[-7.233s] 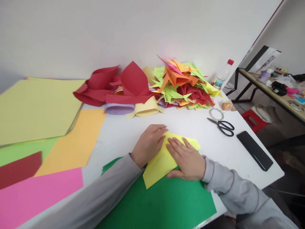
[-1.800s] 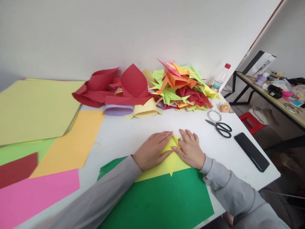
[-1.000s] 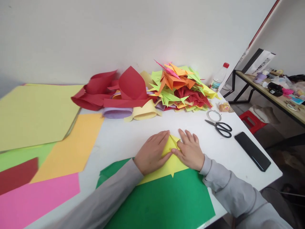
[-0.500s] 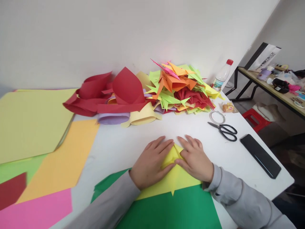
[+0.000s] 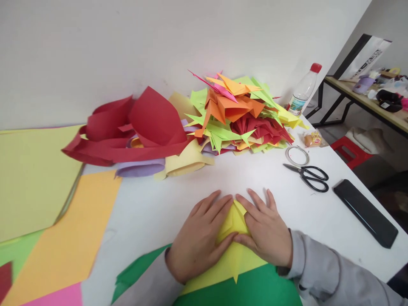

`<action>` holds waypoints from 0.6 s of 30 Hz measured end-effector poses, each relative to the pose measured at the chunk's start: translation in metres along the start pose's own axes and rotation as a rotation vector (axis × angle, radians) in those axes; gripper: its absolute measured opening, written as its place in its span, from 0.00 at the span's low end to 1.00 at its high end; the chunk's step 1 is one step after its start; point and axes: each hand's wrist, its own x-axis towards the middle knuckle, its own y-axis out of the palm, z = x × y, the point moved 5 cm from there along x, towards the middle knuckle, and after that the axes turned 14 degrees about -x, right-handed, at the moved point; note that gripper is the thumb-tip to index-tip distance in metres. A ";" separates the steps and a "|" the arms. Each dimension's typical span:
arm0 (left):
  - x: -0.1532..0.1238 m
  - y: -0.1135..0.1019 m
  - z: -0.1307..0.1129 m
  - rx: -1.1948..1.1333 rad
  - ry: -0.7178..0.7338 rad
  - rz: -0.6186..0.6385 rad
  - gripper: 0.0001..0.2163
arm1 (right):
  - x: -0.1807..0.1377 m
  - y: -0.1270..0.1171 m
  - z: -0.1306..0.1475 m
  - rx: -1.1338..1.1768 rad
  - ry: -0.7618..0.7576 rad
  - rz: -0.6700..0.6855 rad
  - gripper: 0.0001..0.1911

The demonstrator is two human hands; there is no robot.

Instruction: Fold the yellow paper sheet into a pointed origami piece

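A folded sheet of yellow paper (image 5: 232, 221) lies in front of me, with a raised flap near its far corner and a narrow point toward me. My left hand (image 5: 200, 240) rests flat along its left side, fingers stretched out. On the right side my right hand (image 5: 269, 233) has its fingers spread, the index finger by the flap. Both thumbs come close together over the paper's middle. Under the yellow paper is a green sheet (image 5: 242, 293), partly hidden by my left sleeve.
Red paper shapes (image 5: 156, 121) and a pile of folded paper pieces (image 5: 236, 114) stand against the wall. Coloured sheets (image 5: 73, 225) lie left. Scissors (image 5: 307, 176), a tape roll (image 5: 297, 156), a black phone (image 5: 365, 212) and a plastic bottle (image 5: 302, 93) are right.
The view has shifted, so the hands and paper appear a little lower. My right hand's fingers are more spread, and its index finger reaches farther toward the paper's far tip.
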 end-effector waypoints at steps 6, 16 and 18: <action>0.000 -0.002 0.001 -0.005 -0.020 -0.024 0.28 | 0.002 -0.002 -0.001 0.037 0.002 0.047 0.17; 0.000 0.000 0.002 -0.009 -0.050 0.036 0.29 | 0.005 -0.005 -0.001 0.095 0.025 0.082 0.23; -0.001 0.001 0.002 0.010 -0.046 0.029 0.30 | 0.005 -0.005 -0.002 0.109 0.030 0.089 0.21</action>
